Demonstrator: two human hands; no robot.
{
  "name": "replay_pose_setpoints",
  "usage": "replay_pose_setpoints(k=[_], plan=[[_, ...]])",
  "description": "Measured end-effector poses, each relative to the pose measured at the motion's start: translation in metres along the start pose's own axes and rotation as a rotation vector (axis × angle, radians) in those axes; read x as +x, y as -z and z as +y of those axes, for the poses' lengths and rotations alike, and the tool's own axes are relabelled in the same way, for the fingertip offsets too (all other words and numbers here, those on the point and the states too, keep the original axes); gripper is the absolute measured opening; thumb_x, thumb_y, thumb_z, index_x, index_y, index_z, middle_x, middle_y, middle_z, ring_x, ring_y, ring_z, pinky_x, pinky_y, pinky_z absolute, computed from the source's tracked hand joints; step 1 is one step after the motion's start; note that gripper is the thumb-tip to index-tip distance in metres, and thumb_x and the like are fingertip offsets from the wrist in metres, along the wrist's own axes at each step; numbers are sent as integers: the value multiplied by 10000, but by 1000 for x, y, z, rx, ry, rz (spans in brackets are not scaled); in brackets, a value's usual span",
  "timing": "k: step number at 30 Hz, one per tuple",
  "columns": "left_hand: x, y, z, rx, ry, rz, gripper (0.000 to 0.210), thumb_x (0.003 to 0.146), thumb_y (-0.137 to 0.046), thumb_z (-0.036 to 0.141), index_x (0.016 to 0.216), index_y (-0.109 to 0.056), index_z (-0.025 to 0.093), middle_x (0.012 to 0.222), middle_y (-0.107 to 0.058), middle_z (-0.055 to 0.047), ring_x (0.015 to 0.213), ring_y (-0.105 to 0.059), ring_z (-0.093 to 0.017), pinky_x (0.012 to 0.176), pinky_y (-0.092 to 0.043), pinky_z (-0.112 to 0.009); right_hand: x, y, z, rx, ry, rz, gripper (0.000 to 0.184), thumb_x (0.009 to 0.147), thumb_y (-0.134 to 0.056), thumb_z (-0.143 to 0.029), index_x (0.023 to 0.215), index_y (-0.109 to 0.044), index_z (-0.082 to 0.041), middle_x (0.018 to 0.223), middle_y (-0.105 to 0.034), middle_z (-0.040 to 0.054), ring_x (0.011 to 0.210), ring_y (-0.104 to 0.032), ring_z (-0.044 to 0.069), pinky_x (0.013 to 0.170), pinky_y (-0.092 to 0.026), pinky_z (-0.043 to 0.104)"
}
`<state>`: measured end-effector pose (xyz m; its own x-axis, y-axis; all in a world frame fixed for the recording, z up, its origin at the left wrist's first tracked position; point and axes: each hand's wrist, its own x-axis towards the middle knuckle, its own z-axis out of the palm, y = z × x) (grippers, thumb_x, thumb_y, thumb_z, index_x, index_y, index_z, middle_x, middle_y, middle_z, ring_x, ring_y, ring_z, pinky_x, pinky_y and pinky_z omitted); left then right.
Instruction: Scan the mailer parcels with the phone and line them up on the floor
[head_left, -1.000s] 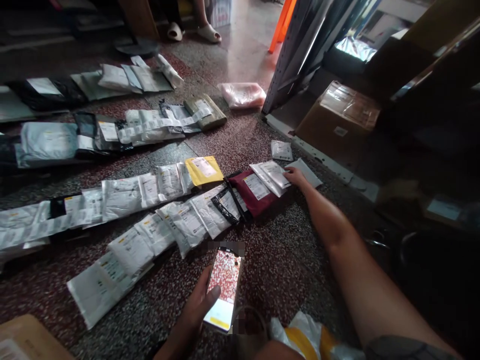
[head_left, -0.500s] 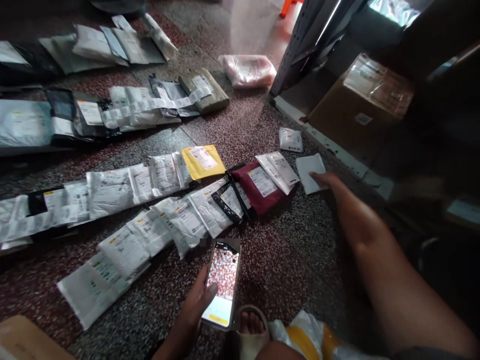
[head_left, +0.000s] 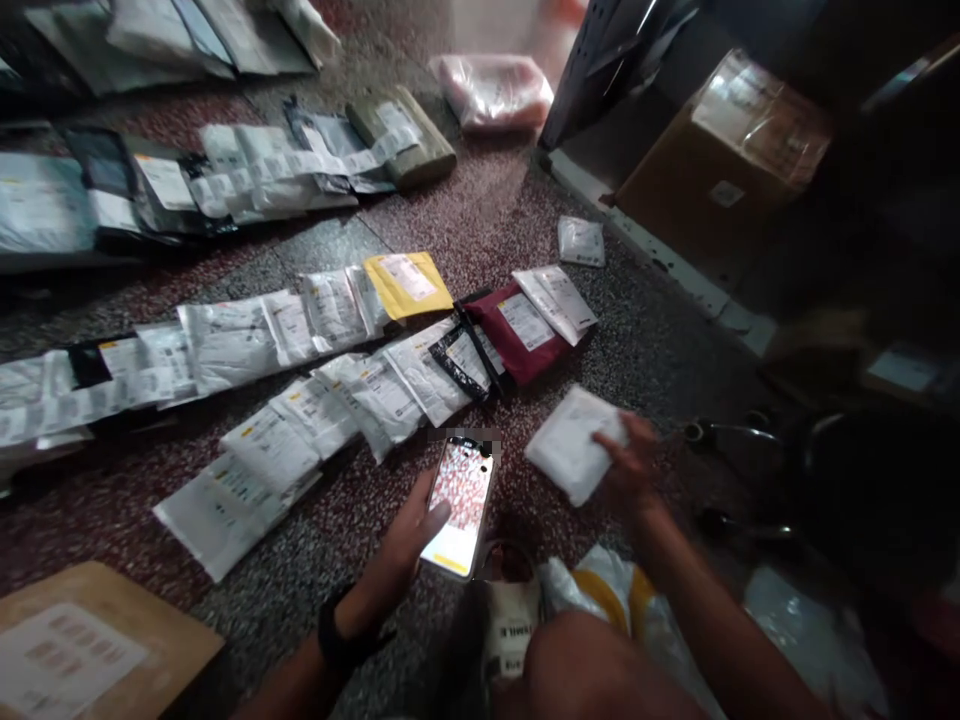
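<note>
My left hand (head_left: 418,520) is wrapped round a smartphone (head_left: 459,505), its thumb on the lit screen, which shows the speckled floor. In my right hand (head_left: 634,465) is a white parcel (head_left: 576,443), pinched at its right edge with the thumb on top. Left of that parcel, a row of overlapping labelled mailers runs across the floor. It includes a maroon mailer (head_left: 517,330), a black one (head_left: 461,360) and several white ones such as a white mailer (head_left: 270,440). A yellow envelope (head_left: 409,284) lies at the end of the row behind.
A small white packet (head_left: 581,241) and a pink wrapped bundle (head_left: 495,92) lie farther off. At right stand a cardboard box (head_left: 697,210) and a dark chair base (head_left: 739,435). A brown carton (head_left: 90,640) is at lower left, white-and-yellow bags (head_left: 600,585) by my knee.
My right hand has brought the white parcel from beside the far end of the row back toward me, near the phone. My left hand still holds the phone. The view has tilted down.
</note>
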<state>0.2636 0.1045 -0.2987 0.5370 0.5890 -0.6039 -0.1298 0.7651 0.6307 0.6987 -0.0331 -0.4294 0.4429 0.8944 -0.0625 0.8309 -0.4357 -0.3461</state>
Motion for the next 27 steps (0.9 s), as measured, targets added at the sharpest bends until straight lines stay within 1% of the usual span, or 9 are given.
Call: replay_pose_setpoints(k=[3, 4, 6, 8, 10, 12, 14, 19, 27], plan=[[-7, -3, 2, 105, -47, -59, 637, 982, -741, 567, 1475, -592, 192, 1412, -734, -169, 1119, -749, -336, 916, -573, -402, -42, -52, -45, 152, 214, -246, 415, 980, -547, -264, 1299, -801, -335, 1632, -557, 78, 1584, -436, 328, 1335, -300, 611], [-10, -5, 2, 148, -56, -78, 611, 993, -728, 566, 1457, -604, 189, 1396, -740, -167, 1089, -747, -325, 898, -573, -396, -47, -64, -56, 215, 256, -285, 456, 976, -517, -242, 1331, -788, -335, 1640, -559, 63, 1585, -444, 306, 1336, -312, 588], [-16, -8, 3, 217, -74, -98, 579, 1011, -704, 568, 1444, -610, 196, 1361, -752, -154, 1047, -738, -304, 878, -569, -390, -48, -79, -74, 325, 254, -259, 497, 967, -471, -232, 1361, -767, -296, 1645, -561, 72, 1581, -458, 283, 1330, -342, 548], [-22, -13, 2, 263, -97, -104, 568, 1026, -674, 590, 1436, -609, 202, 1337, -755, -144, 1038, -726, -292, 880, -562, -388, -45, -85, -87, 391, 124, -122, 519, 969, -454, -265, 1412, -723, -231, 1607, -586, 126, 1535, -509, 284, 1308, -381, 527], [-28, -19, 0, 290, -94, -123, 567, 1043, -633, 619, 1426, -606, 202, 1325, -751, -138, 1018, -719, -277, 868, -550, -380, -41, -88, -97, 443, -110, -1, 545, 989, -465, -357, 1457, -666, -164, 1508, -648, 187, 1412, -607, 302, 1241, -463, 514], [-33, -27, -3, 301, -86, -132, 577, 1059, -587, 652, 1412, -606, 197, 1296, -754, -132, 982, -714, -260, 847, -536, -371, -40, -93, -105, 509, -313, -9, 588, 980, -513, -481, 1436, -654, -137, 1389, -716, 208, 1260, -691, 318, 1150, -539, 497], [-39, -34, -4, 291, -92, -119, 579, 1079, -541, 662, 1426, -596, 203, 1291, -756, -122, 996, -711, -259, 845, -524, -369, -41, -97, -111, 576, -414, -63, 592, 963, -538, -548, 1374, -677, -146, 1313, -758, 202, 1168, -732, 320, 1084, -577, 471], [-51, -48, -6, 233, -128, -27, 579, 1129, -439, 633, 1513, -518, 207, 1369, -731, -128, 1163, -691, -279, 889, -510, -368, -48, -102, -115, 569, -426, -132, 453, 929, -579, -510, 1203, -740, -187, 1211, -804, 174, 1088, -756, 314, 1023, -596, 451], [-54, -54, -15, 111, -115, 9, 598, 1114, -462, 660, 1527, -501, 228, 1388, -730, -128, 1172, -709, -286, 844, -538, -364, -53, -105, -111, 552, -410, -158, 430, 934, -563, -523, 1141, -745, -193, 1216, -804, 164, 1101, -755, 309, 1040, -578, 444]])
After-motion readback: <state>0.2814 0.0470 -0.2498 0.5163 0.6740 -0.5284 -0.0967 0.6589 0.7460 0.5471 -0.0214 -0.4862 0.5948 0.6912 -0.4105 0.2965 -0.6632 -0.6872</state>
